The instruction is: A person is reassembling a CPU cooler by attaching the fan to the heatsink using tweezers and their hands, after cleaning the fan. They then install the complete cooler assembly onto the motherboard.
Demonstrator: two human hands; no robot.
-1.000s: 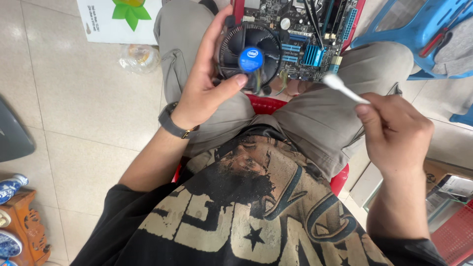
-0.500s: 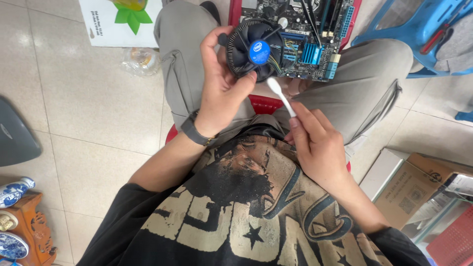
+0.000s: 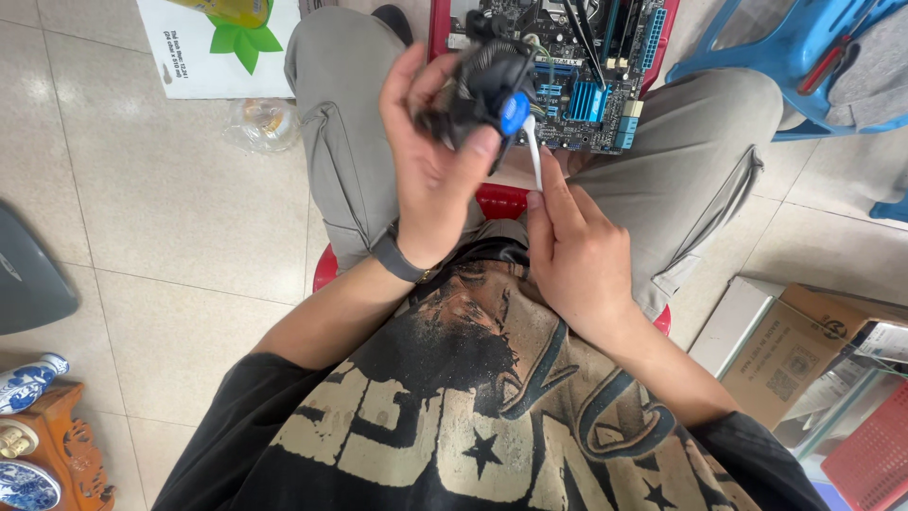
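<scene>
— Where's the cooler fan (image 3: pixel 482 90) sitting right now?

— In your left hand (image 3: pixel 430 166), raised over your lap, just in front of the motherboard (image 3: pixel 577 57) that lies across your knees. Your fingers curl round its black body from the left and your thumb presses against the near edge, so the grip is closed firmly on it.

— Which way does it face?

— It's tilted on edge. The round face with the blue centre sticker is turned toward your right, toward the swab, not up at you.

— And the cotton swab (image 3: pixel 532 151)?

— Your right hand (image 3: pixel 572 260) pinches the lower end of the white stick between thumb and forefinger, closed tight on it. Its long axis runs nearly upright in the view, leaning slightly left at the top, and the tip points away from you, touching the fan just beside the blue sticker.

— What's under you?

— A red stool (image 3: pixel 497 201), showing between your thighs. A blue plastic stool (image 3: pixel 794 57) stands to your right.
</scene>
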